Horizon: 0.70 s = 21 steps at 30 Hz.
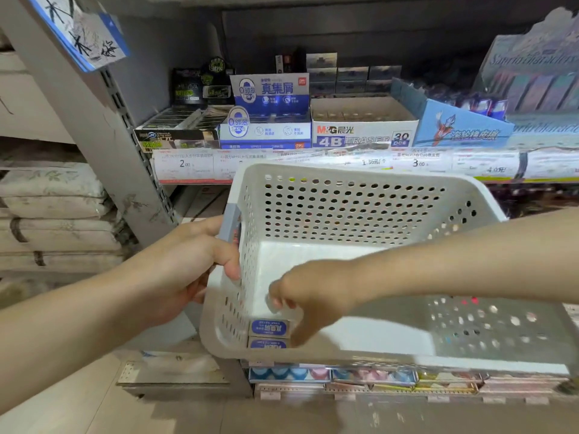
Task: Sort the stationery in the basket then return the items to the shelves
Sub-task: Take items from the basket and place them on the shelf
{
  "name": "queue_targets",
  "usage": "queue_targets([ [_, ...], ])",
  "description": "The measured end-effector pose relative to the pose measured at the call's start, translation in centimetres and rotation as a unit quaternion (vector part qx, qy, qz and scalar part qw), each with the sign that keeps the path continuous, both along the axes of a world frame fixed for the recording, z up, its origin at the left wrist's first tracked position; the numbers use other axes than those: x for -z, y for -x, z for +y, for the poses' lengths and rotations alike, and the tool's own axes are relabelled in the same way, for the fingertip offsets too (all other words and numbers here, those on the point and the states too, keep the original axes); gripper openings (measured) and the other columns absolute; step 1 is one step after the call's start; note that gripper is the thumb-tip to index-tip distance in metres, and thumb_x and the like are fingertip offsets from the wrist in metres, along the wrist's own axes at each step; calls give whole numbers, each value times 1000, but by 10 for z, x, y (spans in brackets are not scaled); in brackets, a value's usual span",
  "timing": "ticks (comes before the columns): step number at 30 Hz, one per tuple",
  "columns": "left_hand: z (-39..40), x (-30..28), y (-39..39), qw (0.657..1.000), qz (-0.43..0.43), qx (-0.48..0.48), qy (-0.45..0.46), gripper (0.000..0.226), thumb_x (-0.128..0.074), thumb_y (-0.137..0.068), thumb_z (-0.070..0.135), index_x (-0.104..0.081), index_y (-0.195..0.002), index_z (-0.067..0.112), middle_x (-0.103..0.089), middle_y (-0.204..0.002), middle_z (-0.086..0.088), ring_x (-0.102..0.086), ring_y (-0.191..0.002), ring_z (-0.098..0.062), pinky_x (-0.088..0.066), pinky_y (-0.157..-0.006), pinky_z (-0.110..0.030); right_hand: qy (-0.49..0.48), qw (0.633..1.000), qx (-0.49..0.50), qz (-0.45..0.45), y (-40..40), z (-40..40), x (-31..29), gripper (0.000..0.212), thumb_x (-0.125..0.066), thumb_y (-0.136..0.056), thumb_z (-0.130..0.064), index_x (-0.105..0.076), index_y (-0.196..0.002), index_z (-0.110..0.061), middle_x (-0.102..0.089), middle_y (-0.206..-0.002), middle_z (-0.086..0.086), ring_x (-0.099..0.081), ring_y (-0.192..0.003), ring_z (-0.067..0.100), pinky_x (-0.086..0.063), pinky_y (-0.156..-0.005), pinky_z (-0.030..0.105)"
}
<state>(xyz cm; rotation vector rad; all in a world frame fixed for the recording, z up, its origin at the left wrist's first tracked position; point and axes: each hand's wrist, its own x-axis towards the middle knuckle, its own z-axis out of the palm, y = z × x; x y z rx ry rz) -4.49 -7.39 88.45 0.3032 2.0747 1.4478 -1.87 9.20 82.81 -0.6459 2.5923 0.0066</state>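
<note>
I hold a white perforated plastic basket [344, 211] in front of the shelves, tilted toward me. My left hand [188, 264] grips its left rim by the grey handle. My right hand [307, 299] reaches down inside the basket with its fingers curled just above two blue-and-white eraser packs [268, 327] lying in the near left corner. Whether the fingers touch the top pack is unclear. On the shelf behind, a matching blue-and-white eraser display box [266, 133] stands between a black box and an M&G 4B eraser box [363, 133].
The shelf edge carries price labels [188, 166]. A blue cartoon eraser box [460, 130] sits at the right. Lower shelves [360, 375] under the basket hold pastel items. A grey slotted upright [103, 126] stands at left, with stacked fabric bundles [53, 214] beyond it.
</note>
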Motion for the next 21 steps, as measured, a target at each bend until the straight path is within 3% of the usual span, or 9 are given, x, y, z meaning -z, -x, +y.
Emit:
queue_targets([
  [3,-4,0,0,1000,3,-9,20,55,-45,-65,-15,-70,-101,18,-72,-100,-21,-66,-91,-45,-46,-91,-64,-15,1000,-13,24,5,-14,25,48,-64,-85,-40,-52,-118,-7,-60,-96,6,-54,-81,23,-45,-68,29],
  [9,-11,0,0,999,-6,-25,19,57,-45,-67,-15,-69,-106,19,-73,-101,-18,-65,-100,-45,-46,-94,-60,-3,997,-16,70,11,-27,36,38,-59,-88,-32,-57,-113,-4,-66,-94,11,-55,-77,26,-50,-67,33],
  [15,-16,1,0,1000,-13,-23,0,54,-44,-69,-17,-70,-98,19,-74,-96,-16,-68,-79,-33,-53,-82,-48,-22,994,-32,100,9,-34,38,39,-55,-88,-42,-63,-98,-4,-66,-89,10,-52,-66,25,-42,-56,26],
  [18,-18,1,1,1000,-12,-27,-9,52,-44,-69,-17,-71,-96,19,-74,-94,-16,-67,-80,-34,-50,-86,-51,-16,994,-32,107,8,-34,35,36,-55,-89,-38,-61,-95,-3,-64,-87,12,-50,-66,27,-40,-57,26],
  [21,-19,2,5,999,-16,-19,-27,53,-42,-69,-18,-72,-93,20,-76,-84,-9,-68,-73,-28,-53,-73,-41,-10,995,-30,90,11,-32,37,31,-54,-90,-29,-62,-97,0,-66,-91,16,-56,-70,30,-40,-57,27],
])
